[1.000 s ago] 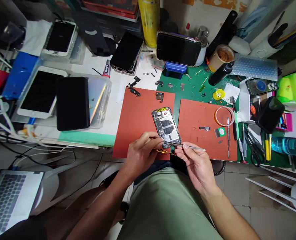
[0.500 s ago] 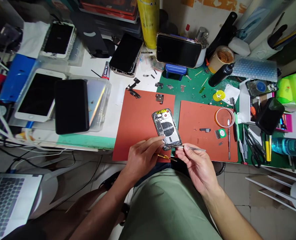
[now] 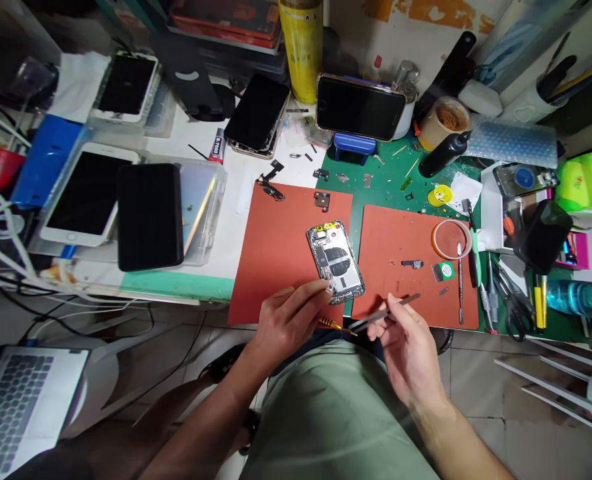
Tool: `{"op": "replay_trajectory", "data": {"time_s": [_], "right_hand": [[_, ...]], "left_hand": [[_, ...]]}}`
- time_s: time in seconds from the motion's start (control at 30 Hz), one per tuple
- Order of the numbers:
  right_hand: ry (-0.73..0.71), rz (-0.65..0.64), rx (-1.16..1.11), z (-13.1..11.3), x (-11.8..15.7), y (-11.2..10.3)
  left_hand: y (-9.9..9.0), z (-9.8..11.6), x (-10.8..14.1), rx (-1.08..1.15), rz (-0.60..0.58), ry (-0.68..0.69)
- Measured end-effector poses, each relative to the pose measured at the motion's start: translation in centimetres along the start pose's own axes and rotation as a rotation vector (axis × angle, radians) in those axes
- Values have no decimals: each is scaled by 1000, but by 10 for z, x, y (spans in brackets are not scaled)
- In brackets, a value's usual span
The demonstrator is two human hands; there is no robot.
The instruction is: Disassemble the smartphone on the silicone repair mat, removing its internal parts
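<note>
An opened phone (image 3: 345, 270), its inner parts bare, lies tilted on the mat's right edge. The fingertips of my left hand (image 3: 291, 317) meet the phone's lower left corner. A small yellow screwdriver (image 3: 330, 323) is tucked in that hand, its tip pointing right, the rest hidden by the palm. Right of the phone, clear of it, my right hand (image 3: 409, 340) pinches metal tweezers (image 3: 381, 313) whose tips point down and left. Small phone parts (image 3: 322, 199) lie above the phone, and a dark part (image 3: 413, 265) rests to its right.
Two reddish mats (image 3: 276, 267) cover the bench front. At right are a tape roll (image 3: 451, 240), a metal pick (image 3: 460, 283) and scissors (image 3: 517, 323). Other phones (image 3: 86, 193) lie left; a phone on a stand (image 3: 360, 107) is at the back.
My right hand has drawn the tweezers away from the phone, down and to the right. My left hand stays by the phone's lower corner. The whole view has shifted slightly.
</note>
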State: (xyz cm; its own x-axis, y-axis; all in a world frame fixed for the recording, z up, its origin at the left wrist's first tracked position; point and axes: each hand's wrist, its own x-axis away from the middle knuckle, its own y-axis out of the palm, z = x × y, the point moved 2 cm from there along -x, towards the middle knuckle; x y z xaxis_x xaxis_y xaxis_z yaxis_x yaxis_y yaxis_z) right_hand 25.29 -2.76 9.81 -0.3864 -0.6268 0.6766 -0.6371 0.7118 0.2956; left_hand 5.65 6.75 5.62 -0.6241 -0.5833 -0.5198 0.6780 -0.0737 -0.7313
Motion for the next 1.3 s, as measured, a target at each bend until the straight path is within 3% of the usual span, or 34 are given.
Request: {"op": "replay_trajectory", "data": {"time_s": [0.13, 0.37, 0.53, 0.67, 0.8, 0.9, 1.1, 1.3], "right_hand": [[64, -94, -6, -6, 3, 0], [156, -292, 349, -8, 4, 9], [160, -279, 387, -3, 5, 9], [65, -219, 487, -15, 5, -5], [-187, 24, 775, -49, -6, -29], [-252, 129, 908, -69, -25, -42], [-261, 108, 994, -81, -57, -39], [-245, 89, 1065, -82, -63, -35]], "left_hand": [[-7, 5, 6, -76, 52, 157], [-18, 24, -4, -211, 127, 490], [-12, 28, -9, -214, 106, 557], [-8, 26, -10, -131, 128, 469], [-6, 19, -9, -34, 89, 245], [-6, 18, -11, 9, 117, 151], [-4, 17, -18, 47, 168, 94], [-2, 17, -14, 47, 167, 88]]}}
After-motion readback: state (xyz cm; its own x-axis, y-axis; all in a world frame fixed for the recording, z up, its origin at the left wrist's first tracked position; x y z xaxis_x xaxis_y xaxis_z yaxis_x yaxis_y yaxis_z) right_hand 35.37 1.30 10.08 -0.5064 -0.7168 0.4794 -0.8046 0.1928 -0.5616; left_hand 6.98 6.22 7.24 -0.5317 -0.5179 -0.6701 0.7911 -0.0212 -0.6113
